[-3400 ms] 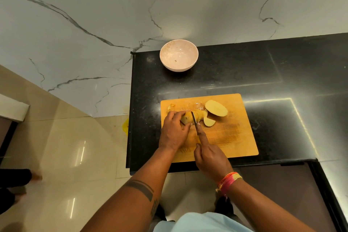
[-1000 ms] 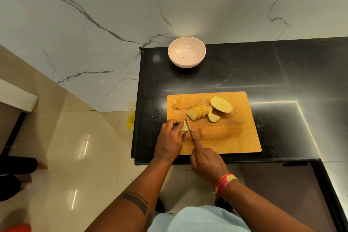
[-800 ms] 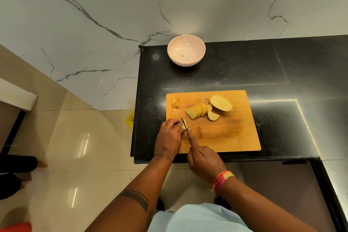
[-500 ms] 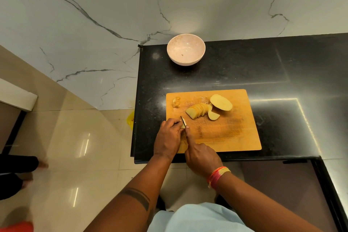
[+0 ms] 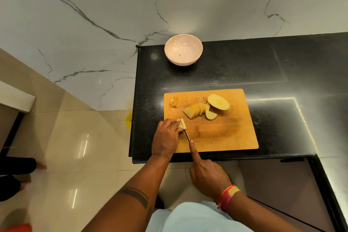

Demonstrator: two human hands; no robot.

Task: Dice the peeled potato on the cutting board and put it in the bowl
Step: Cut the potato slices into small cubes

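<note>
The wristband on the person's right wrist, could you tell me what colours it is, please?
The woven wristband is orange, pink and yellow, seen in the head view.

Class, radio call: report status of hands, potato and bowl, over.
Left hand pins potato slices on cutting board. Right hand grips knife, cutting. Sliced stack and half uncut. Bowl holds no dice; path unobstructed.

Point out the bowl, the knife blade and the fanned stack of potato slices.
bowl [image 5: 195,42], head view, far right rim.
knife blade [image 5: 186,135], head view, middle of the blade.
fanned stack of potato slices [image 5: 195,109], head view, middle slices.
</note>
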